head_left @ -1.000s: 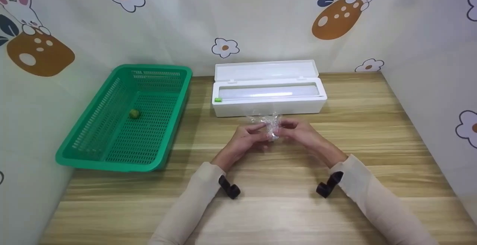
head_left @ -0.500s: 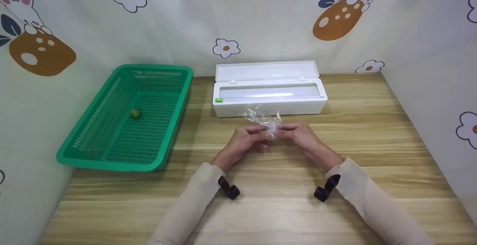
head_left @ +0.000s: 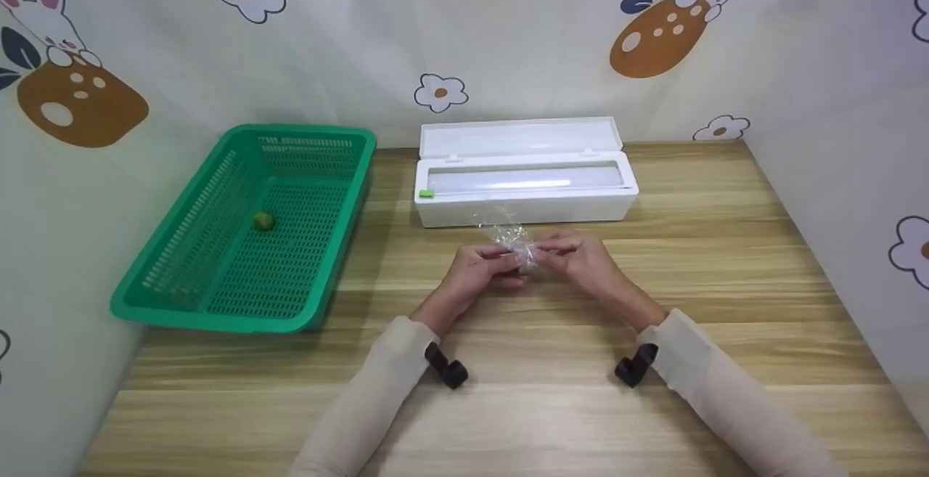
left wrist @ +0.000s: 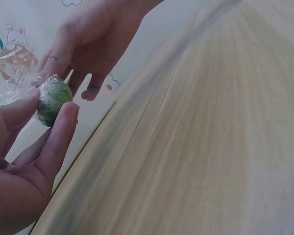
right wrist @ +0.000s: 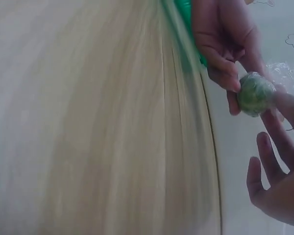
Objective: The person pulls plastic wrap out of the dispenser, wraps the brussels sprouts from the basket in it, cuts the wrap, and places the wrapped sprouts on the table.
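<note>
both hands meet mid-table, fingertips pinched together.

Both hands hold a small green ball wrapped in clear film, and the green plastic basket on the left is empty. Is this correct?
Not quite: the green plastic basket is not empty. The head view shows one small green ball lying in it. Both hands, left and right, do hold the small film-wrapped green ball.

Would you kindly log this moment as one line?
left hand: pinches wrapped green ball | right hand: pinches wrap | basket: holds another green ball
</note>
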Tool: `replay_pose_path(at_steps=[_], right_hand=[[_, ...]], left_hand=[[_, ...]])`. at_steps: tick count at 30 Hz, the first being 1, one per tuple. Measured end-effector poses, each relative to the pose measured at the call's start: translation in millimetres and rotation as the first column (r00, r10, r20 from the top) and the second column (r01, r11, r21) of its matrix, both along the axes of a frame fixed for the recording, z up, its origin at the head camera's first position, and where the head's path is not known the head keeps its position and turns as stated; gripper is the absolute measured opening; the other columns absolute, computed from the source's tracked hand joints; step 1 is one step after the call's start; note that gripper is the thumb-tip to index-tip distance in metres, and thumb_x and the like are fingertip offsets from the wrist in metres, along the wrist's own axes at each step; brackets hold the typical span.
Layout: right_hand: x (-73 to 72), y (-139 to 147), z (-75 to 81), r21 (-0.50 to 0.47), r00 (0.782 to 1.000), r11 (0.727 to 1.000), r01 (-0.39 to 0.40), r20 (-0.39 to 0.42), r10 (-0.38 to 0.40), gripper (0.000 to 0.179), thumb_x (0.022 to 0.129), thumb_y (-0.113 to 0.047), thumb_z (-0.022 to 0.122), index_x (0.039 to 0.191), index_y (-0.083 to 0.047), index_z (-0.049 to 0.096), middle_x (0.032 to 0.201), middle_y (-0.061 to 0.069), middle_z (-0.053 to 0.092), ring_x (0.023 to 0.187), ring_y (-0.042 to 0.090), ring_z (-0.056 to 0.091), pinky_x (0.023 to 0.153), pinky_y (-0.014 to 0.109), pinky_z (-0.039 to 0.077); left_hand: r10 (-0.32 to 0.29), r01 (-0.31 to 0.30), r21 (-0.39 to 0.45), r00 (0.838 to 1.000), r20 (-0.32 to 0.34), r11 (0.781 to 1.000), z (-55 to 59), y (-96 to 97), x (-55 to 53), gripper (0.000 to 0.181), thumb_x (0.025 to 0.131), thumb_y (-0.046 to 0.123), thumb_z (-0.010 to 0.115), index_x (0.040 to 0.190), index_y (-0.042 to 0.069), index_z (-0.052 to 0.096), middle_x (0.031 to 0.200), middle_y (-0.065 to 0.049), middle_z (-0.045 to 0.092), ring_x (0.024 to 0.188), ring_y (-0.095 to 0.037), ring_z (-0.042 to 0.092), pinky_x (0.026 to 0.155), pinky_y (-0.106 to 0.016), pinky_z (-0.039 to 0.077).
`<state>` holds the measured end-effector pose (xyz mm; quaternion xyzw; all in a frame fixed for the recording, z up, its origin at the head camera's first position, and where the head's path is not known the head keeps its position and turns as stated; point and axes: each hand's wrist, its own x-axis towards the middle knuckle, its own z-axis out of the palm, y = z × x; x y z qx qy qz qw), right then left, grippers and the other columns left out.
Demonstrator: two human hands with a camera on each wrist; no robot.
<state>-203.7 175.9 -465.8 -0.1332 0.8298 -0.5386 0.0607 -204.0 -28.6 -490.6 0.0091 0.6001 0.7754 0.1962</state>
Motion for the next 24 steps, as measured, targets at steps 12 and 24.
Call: replay_pose_path(at_steps=[12, 24], right_hand=[[2.7, 0.4, -2.6, 0.121, 0.954, 0.992, -0.036, -0.291, 0.070, 0.021, 0.078, -0.009, 0.083, 0.098, -0.007, 0.079, 0.094, 0.009, 0.076, 0.090, 0.021, 0.063, 0.084, 0.026, 0.050], [-0.1, -3.3, -9.0, 0.055, 0.986, 0.997, 0.057, -0.160, -0.047, 0.013, 0.077, 0.003, 0.078, 0.085, -0.007, 0.081, 0.094, 0.014, 0.078, 0.090, 0.026, 0.074, 0.084, 0.030, 0.059]], left_hand=[[-0.083, 0.084, -0.044, 0.997, 0.005, 0.996, 0.9, -5.1, -0.5, 0.033, 0.096, 0.003, 0.063, 0.128, -0.005, 0.063, 0.113, -0.024, 0.072, 0.080, -0.021, 0.076, 0.077, -0.035, 0.063], [-0.069, 0.010, -0.359, 0.986, -0.150, 0.933, 8.6, -6.7, -2.1, 0.032, 0.084, 0.012, 0.080, 0.115, 0.005, 0.074, 0.116, -0.011, 0.075, 0.092, -0.012, 0.071, 0.079, -0.027, 0.059]])
